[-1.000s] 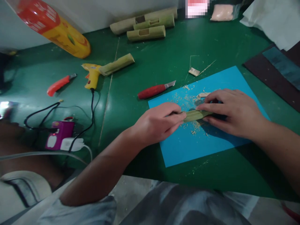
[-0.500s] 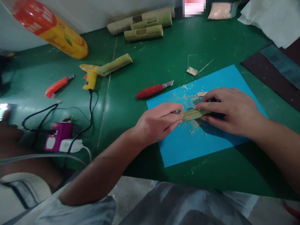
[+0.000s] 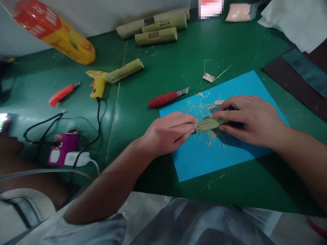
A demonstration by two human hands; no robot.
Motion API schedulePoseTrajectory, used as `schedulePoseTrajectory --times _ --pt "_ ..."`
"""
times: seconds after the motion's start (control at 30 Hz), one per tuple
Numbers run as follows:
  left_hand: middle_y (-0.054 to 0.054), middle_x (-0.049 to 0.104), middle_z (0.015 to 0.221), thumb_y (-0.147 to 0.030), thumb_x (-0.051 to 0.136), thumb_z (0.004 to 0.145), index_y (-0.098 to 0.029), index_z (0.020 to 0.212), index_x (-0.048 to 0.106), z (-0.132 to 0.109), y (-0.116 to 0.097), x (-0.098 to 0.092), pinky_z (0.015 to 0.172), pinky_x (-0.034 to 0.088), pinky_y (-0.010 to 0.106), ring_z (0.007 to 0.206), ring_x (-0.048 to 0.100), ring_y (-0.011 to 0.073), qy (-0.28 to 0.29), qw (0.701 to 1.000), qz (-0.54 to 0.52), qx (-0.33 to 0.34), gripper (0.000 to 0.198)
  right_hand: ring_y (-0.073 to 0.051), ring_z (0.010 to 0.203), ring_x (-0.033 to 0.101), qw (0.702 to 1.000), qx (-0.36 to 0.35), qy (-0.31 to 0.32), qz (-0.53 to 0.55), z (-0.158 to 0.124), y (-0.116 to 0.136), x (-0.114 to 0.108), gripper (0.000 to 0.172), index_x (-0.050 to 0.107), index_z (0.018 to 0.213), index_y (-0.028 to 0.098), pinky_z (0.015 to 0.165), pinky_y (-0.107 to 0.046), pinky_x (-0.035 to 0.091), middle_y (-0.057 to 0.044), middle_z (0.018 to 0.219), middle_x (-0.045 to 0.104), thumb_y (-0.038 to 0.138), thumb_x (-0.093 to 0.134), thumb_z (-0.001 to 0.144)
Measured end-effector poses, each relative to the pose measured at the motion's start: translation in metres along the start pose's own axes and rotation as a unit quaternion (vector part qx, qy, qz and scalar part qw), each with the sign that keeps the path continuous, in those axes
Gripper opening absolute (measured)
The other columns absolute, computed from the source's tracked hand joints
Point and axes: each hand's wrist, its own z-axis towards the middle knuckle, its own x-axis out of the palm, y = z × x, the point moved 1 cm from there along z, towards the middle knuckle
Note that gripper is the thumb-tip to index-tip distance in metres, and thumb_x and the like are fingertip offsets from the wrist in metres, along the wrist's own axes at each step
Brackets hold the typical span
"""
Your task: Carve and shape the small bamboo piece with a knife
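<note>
A short piece of green bamboo (image 3: pixel 207 125) is held level between my two hands above a blue sheet. My right hand (image 3: pixel 251 120) grips its right end, with thumb and fingers closed on either side. At the left end, the fingers of my left hand (image 3: pixel 171 132) are pinched together against the bamboo; their tips are partly hidden. Pale shavings and dust (image 3: pixel 211 136) lie on the blue sheet (image 3: pixel 186 168) below. Just beyond my left hand rests a red-handled knife (image 3: pixel 165 99), its blade pointing right.
Several cut bamboo tubes (image 3: pixel 156 36) lie at the back. On the left are a yellow glue gun (image 3: pixel 98 85) touching another bamboo tube (image 3: pixel 127 70), an orange cutter (image 3: pixel 62 94), a purple power adapter (image 3: pixel 65 148) with cables, and a large bottle (image 3: pixel 58 34). Another person's arm (image 3: pixel 28 166) is at lower left.
My left fingertips have shifted slightly left, so more of the bamboo's left end shows. My right hand keeps its hold, almost unmoved.
</note>
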Motion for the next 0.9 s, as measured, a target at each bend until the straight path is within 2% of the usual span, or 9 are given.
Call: schedulePoseTrajectory --times 0.2,0.37,0.53,0.73,0.9 --pt "0.008 0.081 0.117 -0.015 0.063 0.103 -0.019 0.111 0.075 0.005 0.003 0.005 0.094 0.065 0.031 0.104 0.078 0.0175 0.0 0.999 -0.034 -0.011 0.015 -0.033 0.111 0.07 0.999 0.024 0.025 -0.002 0.001 0.002 0.0 0.031 0.077 0.127 0.035 0.079 -0.048 0.048 -0.008 0.127 0.077 0.036 0.056 0.104" --pt "0.007 0.081 0.112 -0.017 0.06 0.104 -0.019 0.105 0.075 0.014 0.003 0.005 0.092 0.064 0.032 0.102 0.078 0.0181 0.019 0.999 -0.03 0.005 0.016 -0.033 0.107 0.071 1.0 -0.003 0.006 0.0 0.0 -0.001 0.001 0.032 0.078 0.126 0.031 0.077 -0.047 0.047 -0.01 0.125 0.077 0.038 0.057 0.103" --pt "0.006 0.081 0.116 -0.015 0.059 0.105 -0.02 0.11 0.074 0.01 0.002 -0.001 0.094 0.062 0.03 0.105 0.077 0.0174 0.034 0.999 -0.001 0.018 0.016 -0.033 0.109 0.07 1.0 0.003 0.009 0.005 0.001 -0.002 0.003 0.032 0.078 0.126 0.033 0.078 -0.046 0.046 -0.009 0.126 0.076 0.04 0.056 0.103" --pt "0.006 0.081 0.114 -0.019 0.057 0.106 -0.02 0.106 0.073 0.014 0.002 0.002 0.092 0.064 0.031 0.103 0.077 0.0181 0.041 0.999 0.001 0.016 0.016 -0.032 0.111 0.07 1.0 0.017 0.008 0.009 0.001 -0.001 0.002 0.032 0.078 0.124 0.034 0.078 -0.044 0.044 -0.007 0.125 0.077 0.041 0.055 0.103" --pt "0.009 0.08 0.113 -0.016 0.057 0.104 -0.016 0.106 0.073 0.02 -0.002 -0.002 0.088 0.064 0.034 0.101 0.076 0.0209 0.058 0.998 0.017 0.029 0.016 -0.033 0.111 0.07 1.0 -0.002 -0.001 0.002 0.0 0.0 0.002 0.031 0.078 0.125 0.031 0.077 -0.044 0.043 -0.009 0.126 0.076 0.037 0.056 0.104"
